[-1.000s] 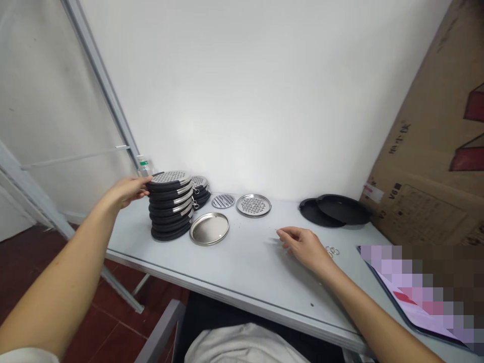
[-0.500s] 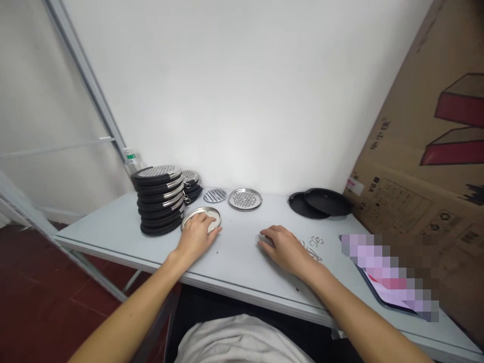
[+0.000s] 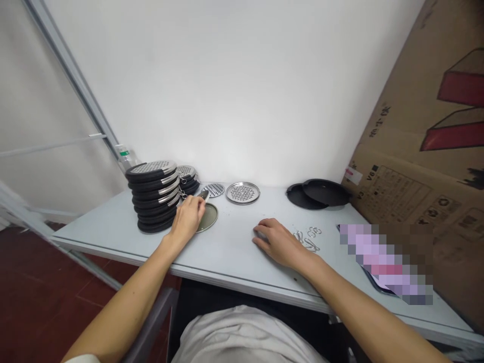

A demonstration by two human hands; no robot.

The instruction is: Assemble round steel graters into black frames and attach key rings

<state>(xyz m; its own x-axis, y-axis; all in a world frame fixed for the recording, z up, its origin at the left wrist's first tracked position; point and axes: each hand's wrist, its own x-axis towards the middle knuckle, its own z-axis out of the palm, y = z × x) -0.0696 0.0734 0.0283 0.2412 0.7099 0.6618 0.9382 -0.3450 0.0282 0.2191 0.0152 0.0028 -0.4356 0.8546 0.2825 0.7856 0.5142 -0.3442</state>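
My left hand (image 3: 188,216) is closed, pinching a thin dark piece with a light edge (image 3: 204,194); most of it is behind the fingers, so its kind is unclear. Just under and beside that hand, a round greenish plate with a thin rim (image 3: 208,218) lies on the table, partly covered. My right hand (image 3: 275,241) rests on the tabletop, fingers loosely bent and thumb apart, with nothing in it. Close by on its right are several small metal rings and clips (image 3: 310,239). Behind the hands lie a perforated round grater plate (image 3: 242,193) and a smaller grater disc (image 3: 214,190).
A tall stack of black-rimmed round graters (image 3: 153,196) stands left of my left hand, with a shorter stack (image 3: 188,177) behind. Two black round trays (image 3: 327,192) overlap at the back right. A phone-like device (image 3: 381,282) and a large cardboard box (image 3: 423,166) are at the right.
My left hand has shifted slightly left and now pinches a thin dark piece. The plate beneath looks greenish instead of pale. My right hand stays in place; the view has shifted slightly.
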